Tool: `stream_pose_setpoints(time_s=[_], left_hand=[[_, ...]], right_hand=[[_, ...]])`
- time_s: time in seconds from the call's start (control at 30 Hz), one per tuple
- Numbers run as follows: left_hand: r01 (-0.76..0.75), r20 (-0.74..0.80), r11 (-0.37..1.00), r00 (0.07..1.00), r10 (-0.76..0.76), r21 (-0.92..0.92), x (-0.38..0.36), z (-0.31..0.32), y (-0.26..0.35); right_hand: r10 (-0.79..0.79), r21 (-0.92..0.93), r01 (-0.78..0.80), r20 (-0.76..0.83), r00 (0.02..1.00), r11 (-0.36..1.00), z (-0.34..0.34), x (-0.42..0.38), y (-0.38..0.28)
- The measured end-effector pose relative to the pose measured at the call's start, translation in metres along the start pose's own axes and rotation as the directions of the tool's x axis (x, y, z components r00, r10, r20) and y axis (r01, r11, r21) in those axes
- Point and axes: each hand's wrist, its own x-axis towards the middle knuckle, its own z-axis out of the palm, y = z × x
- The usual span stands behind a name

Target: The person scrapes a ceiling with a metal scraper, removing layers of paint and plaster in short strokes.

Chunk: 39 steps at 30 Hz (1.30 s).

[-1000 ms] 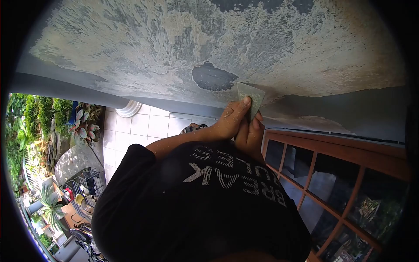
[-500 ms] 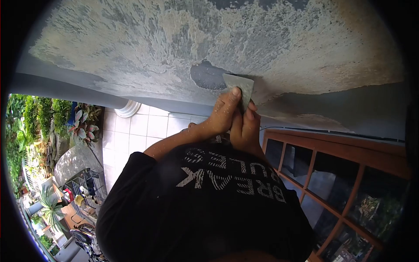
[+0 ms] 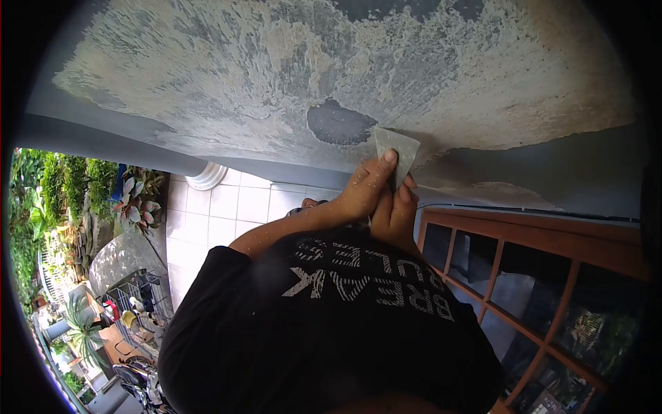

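My left hand (image 3: pixel 367 188) pinches a small greyish, dust-speckled flat piece (image 3: pixel 400 148), its thumb lying on the near face. Against the lower part of that piece, my right hand (image 3: pixel 394 217) is closed, pressed close beside the left one; some of its fingers are hidden. The top edge of the flat piece touches a grey wall (image 3: pixel 276 62) with patchy, pale, rough plaster. Just left of the piece is a smooth dark grey patch (image 3: pixel 339 123). White specks dot my left hand and forearm.
Below the wall at right are brown-framed window panes (image 3: pixel 527 283). Pale floor tiles (image 3: pixel 217 200) and a white column base (image 3: pixel 207 176) show at left. Farther left are plants (image 3: pixel 72 183), a wire rack (image 3: pixel 148 297) with items, and a motorcycle partly visible.
Both hands and the flat piece have shifted slightly right and down in the view, and the piece's corner now lies near the dark patch's right end.
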Motion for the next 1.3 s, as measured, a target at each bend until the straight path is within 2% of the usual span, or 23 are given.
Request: stream_pose_setpoints(time_s=[0.03,0.07,0.13,0.2,0.3,0.33,0.4,0.5,0.53,0.63,0.73,0.83,0.93,1.03,1.07,1.17,1.2,1.3], left_hand=[[0.036,0.011,0.999,0.999,-0.036,0.019,0.001,0.001,-0.002],[-0.001,0.010,0.999,1.000,0.001,-0.048,0.001,0.002,-0.003],[-0.038,0.006,0.996,0.999,0.038,-0.080,0.000,0.001,0.007],[-0.083,0.006,0.996,0.997,0.083,-0.041,-0.001,-0.003,0.019],[-0.071,-0.014,0.996,0.997,0.072,0.049,0.003,-0.006,0.001],[-0.014,0.025,1.000,1.000,0.014,-0.014,0.003,-0.003,-0.006],[-0.020,0.016,0.999,1.000,0.021,-0.044,0.004,-0.002,-0.010],[-0.005,0.029,0.996,1.000,0.008,-0.094,0.003,-0.001,-0.003],[-0.008,0.031,0.995,0.999,0.012,-0.101,0.004,-0.002,-0.003],[0.038,0.032,0.993,0.999,-0.035,-0.113,-0.001,0.002,-0.004],[0.015,0.007,0.992,1.000,-0.014,-0.124,0.002,0.004,0.000],[0.009,-0.001,0.992,1.000,-0.010,-0.126,0.001,0.004,0.001],[0.075,-0.017,0.990,0.997,-0.078,-0.118,-0.002,0.002,-0.009],[0.065,-0.005,0.989,0.998,-0.066,-0.131,0.001,0.006,-0.005],[0.057,-0.007,0.991,0.998,-0.058,-0.118,0.001,0.007,-0.002],[0.094,-0.044,0.984,0.994,-0.101,-0.149,-0.005,0.013,-0.002],[0.109,-0.050,0.981,0.992,-0.118,-0.161,-0.005,0.013,-0.001],[-0.001,-0.048,1.000,0.999,0.000,-0.010,-0.005,0.011,-0.004]], right_hand=[[0.036,0.004,-0.036,-0.017,0.999,0.999,-0.001,-0.003,0.000],[0.003,-0.071,-0.009,-0.075,0.997,0.997,0.001,-0.005,-0.003],[-0.026,-0.065,0.023,-0.056,0.998,0.998,0.002,0.006,-0.016],[0.004,0.031,-0.006,0.049,0.999,0.999,0.000,0.016,-0.010],[-0.135,-0.129,0.122,-0.096,0.986,0.984,0.003,0.005,-0.008],[-0.054,-0.126,0.043,-0.090,0.994,0.991,0.003,0.001,-0.008],[0.107,-0.125,-0.114,-0.061,0.992,0.986,-0.001,-0.005,-0.008],[0.080,-0.068,-0.084,-0.061,0.995,0.994,-0.001,0.004,-0.014],[0.081,-0.049,-0.080,0.014,0.997,0.996,-0.004,0.005,-0.011],[0.013,-0.085,-0.011,0.019,1.000,0.996,-0.008,-0.003,-0.004],[0.083,-0.057,-0.083,-0.016,0.996,0.995,-0.005,0.001,-0.012],[-0.029,-0.079,0.022,-0.098,0.995,0.997,0.000,0.003,-0.015],[0.203,0.003,-0.204,0.077,0.976,0.979,-0.011,-0.006,-0.013],[0.124,-0.101,-0.128,-0.046,0.991,0.987,-0.007,-0.006,-0.016],[0.023,-0.088,-0.035,-0.126,0.992,0.995,-0.003,-0.006,-0.014],[0.179,0.022,-0.182,0.085,0.980,0.983,-0.014,-0.009,-0.011],[0.157,0.035,-0.160,0.069,0.985,0.986,-0.013,-0.014,-0.010],[0.077,0.024,-0.078,0.026,0.997,0.997,-0.013,-0.008,-0.005]])
